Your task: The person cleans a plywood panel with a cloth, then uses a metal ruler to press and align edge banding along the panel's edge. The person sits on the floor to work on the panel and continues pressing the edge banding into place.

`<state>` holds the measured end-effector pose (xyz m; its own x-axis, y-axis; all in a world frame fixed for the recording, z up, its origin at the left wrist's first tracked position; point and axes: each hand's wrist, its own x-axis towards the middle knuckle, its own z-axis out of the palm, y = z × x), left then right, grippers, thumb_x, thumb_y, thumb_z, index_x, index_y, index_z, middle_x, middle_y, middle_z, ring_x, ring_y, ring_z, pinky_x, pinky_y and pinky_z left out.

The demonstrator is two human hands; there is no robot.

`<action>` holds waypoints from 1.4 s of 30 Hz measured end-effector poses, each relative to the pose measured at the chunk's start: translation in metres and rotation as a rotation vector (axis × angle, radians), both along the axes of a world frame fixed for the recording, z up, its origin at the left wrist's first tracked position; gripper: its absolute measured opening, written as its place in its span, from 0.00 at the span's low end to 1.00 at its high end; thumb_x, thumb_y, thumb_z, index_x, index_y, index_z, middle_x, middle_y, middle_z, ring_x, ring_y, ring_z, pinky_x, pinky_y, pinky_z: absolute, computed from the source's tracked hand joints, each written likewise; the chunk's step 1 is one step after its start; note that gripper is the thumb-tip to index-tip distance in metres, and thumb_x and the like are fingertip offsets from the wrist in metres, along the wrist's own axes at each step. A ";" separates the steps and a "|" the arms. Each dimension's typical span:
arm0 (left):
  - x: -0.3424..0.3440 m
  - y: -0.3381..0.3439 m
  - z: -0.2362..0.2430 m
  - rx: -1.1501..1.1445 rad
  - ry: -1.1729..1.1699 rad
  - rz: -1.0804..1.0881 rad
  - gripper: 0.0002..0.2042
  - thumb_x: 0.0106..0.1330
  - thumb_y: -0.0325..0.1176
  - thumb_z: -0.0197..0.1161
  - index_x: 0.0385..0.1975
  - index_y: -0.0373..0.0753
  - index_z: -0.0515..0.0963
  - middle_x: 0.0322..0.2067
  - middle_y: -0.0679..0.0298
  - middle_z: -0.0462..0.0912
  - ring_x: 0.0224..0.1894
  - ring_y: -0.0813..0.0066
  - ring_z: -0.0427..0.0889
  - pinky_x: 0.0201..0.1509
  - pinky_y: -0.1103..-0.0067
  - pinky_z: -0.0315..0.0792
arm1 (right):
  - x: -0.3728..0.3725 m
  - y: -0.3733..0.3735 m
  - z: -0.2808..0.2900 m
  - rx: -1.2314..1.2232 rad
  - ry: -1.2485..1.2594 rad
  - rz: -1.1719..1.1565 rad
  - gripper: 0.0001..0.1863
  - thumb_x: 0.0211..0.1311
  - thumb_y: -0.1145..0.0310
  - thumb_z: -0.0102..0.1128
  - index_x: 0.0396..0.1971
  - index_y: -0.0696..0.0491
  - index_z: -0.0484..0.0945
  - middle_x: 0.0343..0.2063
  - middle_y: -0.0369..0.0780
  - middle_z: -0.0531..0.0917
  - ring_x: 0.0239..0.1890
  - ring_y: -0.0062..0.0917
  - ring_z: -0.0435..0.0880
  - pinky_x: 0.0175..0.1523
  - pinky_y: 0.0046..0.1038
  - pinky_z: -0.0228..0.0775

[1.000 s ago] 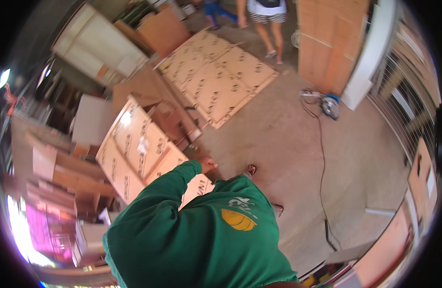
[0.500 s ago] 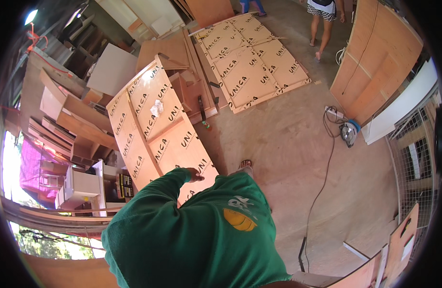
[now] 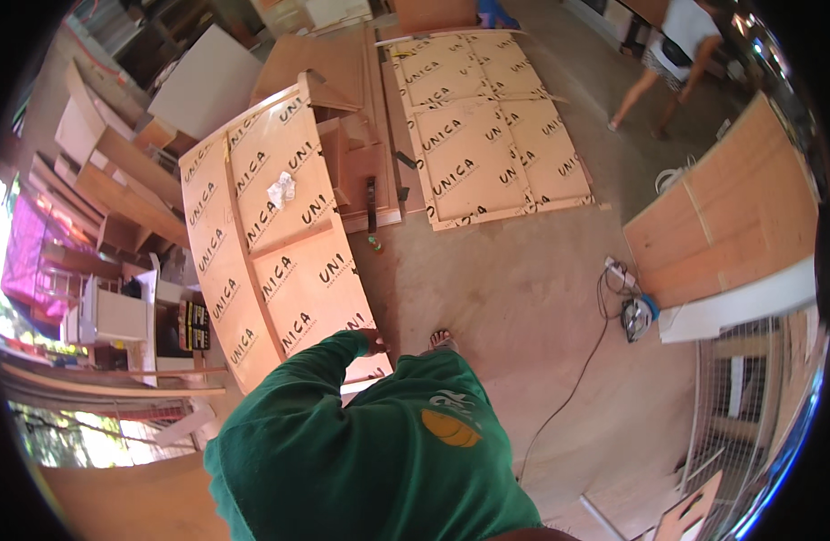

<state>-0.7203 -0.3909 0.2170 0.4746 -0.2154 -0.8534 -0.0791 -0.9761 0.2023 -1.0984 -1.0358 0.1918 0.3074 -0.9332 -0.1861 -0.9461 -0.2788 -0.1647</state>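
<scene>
My left hand [image 3: 375, 343], at the end of a green sleeve, is by the near right edge of a large framed wooden panel [image 3: 298, 279]. Its fingers look loosely apart with nothing in them; whether they touch the panel I cannot tell. Dark lettering repeats across the pale panel, and thin wooden strips divide it. A crumpled white wad [image 3: 281, 189] lies on its upper part. My right hand is out of sight, beyond my torso.
A second framed panel [image 3: 469, 162] lies on the floor ahead. To the right are a circular saw [image 3: 639, 317] with a trailing cord, a leaning plywood sheet [image 3: 731, 207] and a wire mesh [image 3: 731, 406]. Another person [image 3: 681, 59] bends at the far right. Boards [image 3: 126, 180] crowd the left.
My view has shifted, so the saw and both panels sit lower in it. My left hand stays near the panel's edge. The far person has gone from upright to bent over.
</scene>
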 end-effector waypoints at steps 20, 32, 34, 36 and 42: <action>-0.020 0.080 0.021 -0.188 -0.129 1.331 0.04 0.76 0.26 0.66 0.42 0.33 0.87 0.34 0.55 0.92 0.35 0.65 0.93 0.33 0.69 0.88 | 0.251 -0.130 -0.111 0.113 0.865 0.581 0.22 0.75 0.46 0.57 0.46 0.47 0.91 0.45 0.41 0.94 0.48 0.39 0.94 0.46 0.43 0.87; -0.091 -0.061 -0.016 -0.085 -0.536 1.204 0.03 0.66 0.32 0.71 0.35 0.42 0.87 0.30 0.58 0.91 0.33 0.62 0.91 0.42 0.67 0.86 | 0.701 -0.076 -0.035 0.913 0.135 0.325 0.13 0.72 0.65 0.62 0.50 0.55 0.78 0.32 0.49 0.88 0.21 0.39 0.83 0.24 0.41 0.75; -0.062 -0.077 0.016 -0.343 -0.319 1.656 0.03 0.70 0.27 0.69 0.36 0.36 0.86 0.31 0.57 0.91 0.34 0.65 0.91 0.39 0.67 0.86 | 0.749 -0.063 -0.023 0.826 0.221 0.448 0.10 0.73 0.66 0.60 0.45 0.56 0.80 0.26 0.47 0.87 0.17 0.38 0.81 0.22 0.41 0.74; -0.052 -0.073 0.011 -0.429 -0.254 1.765 0.03 0.71 0.24 0.67 0.39 0.34 0.86 0.32 0.57 0.91 0.34 0.66 0.91 0.38 0.67 0.86 | 0.779 -0.060 -0.041 0.804 0.228 0.489 0.11 0.76 0.63 0.57 0.41 0.56 0.82 0.23 0.45 0.87 0.15 0.37 0.81 0.22 0.42 0.75; 0.043 -0.045 0.063 -0.207 -0.237 1.409 0.10 0.76 0.35 0.65 0.44 0.35 0.87 0.31 0.57 0.92 0.30 0.68 0.91 0.38 0.68 0.86 | 0.811 -0.024 -0.108 0.585 0.267 0.616 0.19 0.75 0.53 0.59 0.44 0.55 0.85 0.32 0.48 0.92 0.33 0.42 0.93 0.41 0.46 0.85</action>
<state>-0.6769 -0.4356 0.2804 0.5163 0.4348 -0.7378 0.8556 -0.2249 0.4662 -0.2874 -1.0598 0.0840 0.6011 -0.3497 -0.7186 -0.6835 -0.6909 -0.2356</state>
